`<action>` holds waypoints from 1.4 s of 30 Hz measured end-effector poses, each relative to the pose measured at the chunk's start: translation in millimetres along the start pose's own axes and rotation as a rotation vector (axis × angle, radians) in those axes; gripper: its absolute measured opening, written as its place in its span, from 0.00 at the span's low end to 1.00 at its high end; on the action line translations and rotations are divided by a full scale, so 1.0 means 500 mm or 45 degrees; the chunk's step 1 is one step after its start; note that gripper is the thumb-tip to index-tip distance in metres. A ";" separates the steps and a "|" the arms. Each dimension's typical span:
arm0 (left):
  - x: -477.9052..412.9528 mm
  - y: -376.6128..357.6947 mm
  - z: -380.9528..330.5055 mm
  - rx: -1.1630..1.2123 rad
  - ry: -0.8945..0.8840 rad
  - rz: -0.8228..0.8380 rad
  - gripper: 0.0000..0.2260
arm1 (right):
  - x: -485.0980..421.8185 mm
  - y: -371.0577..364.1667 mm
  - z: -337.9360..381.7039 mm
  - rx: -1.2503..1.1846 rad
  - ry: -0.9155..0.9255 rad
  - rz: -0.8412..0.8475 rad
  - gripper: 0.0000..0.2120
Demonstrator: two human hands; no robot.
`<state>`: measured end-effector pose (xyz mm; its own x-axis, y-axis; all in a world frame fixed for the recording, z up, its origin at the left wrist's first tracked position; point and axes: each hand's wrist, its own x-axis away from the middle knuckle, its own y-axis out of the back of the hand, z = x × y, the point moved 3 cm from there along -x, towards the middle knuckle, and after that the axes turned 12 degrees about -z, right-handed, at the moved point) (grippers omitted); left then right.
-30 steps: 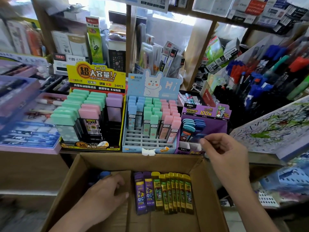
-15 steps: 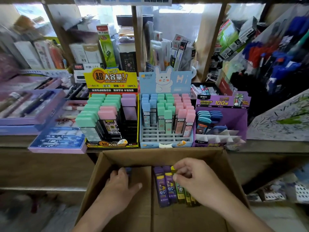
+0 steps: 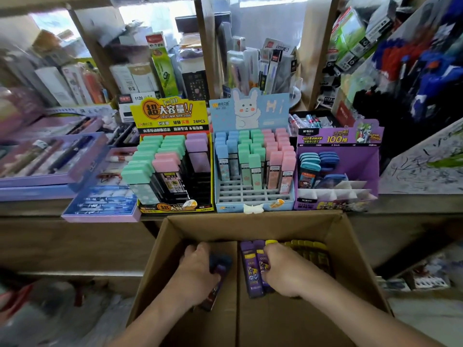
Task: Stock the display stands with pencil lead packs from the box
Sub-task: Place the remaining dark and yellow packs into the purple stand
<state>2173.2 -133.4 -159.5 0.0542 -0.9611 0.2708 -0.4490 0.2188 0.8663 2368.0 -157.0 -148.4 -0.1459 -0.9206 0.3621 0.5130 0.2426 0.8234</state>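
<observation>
An open cardboard box (image 3: 253, 225) stands below the shelf. My left hand (image 3: 198, 275) is inside it on the left and grips a purple pencil lead pack with a dark blue cap (image 3: 221, 265). On the right lies a row of packs: two purple ones (image 3: 251, 271), then several yellow-capped ones (image 3: 310, 254). My right hand (image 3: 285, 271) lies over that row, its fingers curled round a yellow-capped pack (image 3: 271, 242). The purple display stand (image 3: 338, 144) on the shelf holds a few blue-capped packs at the back; its front slots are bare.
A yellow stand (image 3: 172, 116) with green, pink and purple packs and a blue rabbit stand (image 3: 253, 113) with pastel packs sit left of the purple one. Purple pen trays (image 3: 50, 176) lie far left. Marker racks (image 3: 426, 71) crowd the right side.
The view has tilted down and closer to the box. My right hand came from the purple stand into the box onto the row. My left hand has closed round a blue-capped pack.
</observation>
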 end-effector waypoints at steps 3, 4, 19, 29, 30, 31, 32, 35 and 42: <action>-0.007 -0.009 0.003 -0.167 0.019 -0.015 0.29 | -0.001 -0.012 0.001 0.059 0.017 -0.007 0.15; -0.011 -0.011 0.006 -0.211 0.030 -0.008 0.30 | -0.002 -0.015 0.000 0.070 0.023 -0.004 0.15; -0.002 -0.049 -0.015 0.395 0.180 0.068 0.24 | -0.007 -0.050 0.009 -0.034 0.034 0.012 0.04; 0.012 -0.069 -0.002 0.692 0.291 0.031 0.15 | -0.031 -0.082 0.015 -0.420 -0.189 -0.128 0.15; 0.011 -0.071 -0.002 0.677 0.283 0.022 0.17 | -0.035 -0.084 0.017 -0.413 -0.191 -0.153 0.15; 0.009 -0.073 -0.002 0.669 0.277 0.021 0.17 | -0.038 -0.084 0.020 -0.406 -0.193 -0.175 0.16; 0.007 -0.075 -0.001 0.660 0.274 0.017 0.18 | -0.042 -0.084 0.023 -0.402 -0.196 -0.192 0.17; -0.002 -0.076 0.004 0.610 0.275 -0.001 0.18 | -0.053 -0.085 0.028 -0.387 -0.208 -0.198 0.22; -0.016 -0.079 0.010 0.555 0.208 -0.013 0.13 | -0.076 -0.092 0.035 -0.416 -0.307 -0.076 0.24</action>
<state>2186.2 -135.3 -198.2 0.1850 -0.9160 0.3560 -0.7787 0.0843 0.6217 2335.1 -127.7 -192.3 -0.3575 -0.8227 0.4420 0.7336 0.0455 0.6781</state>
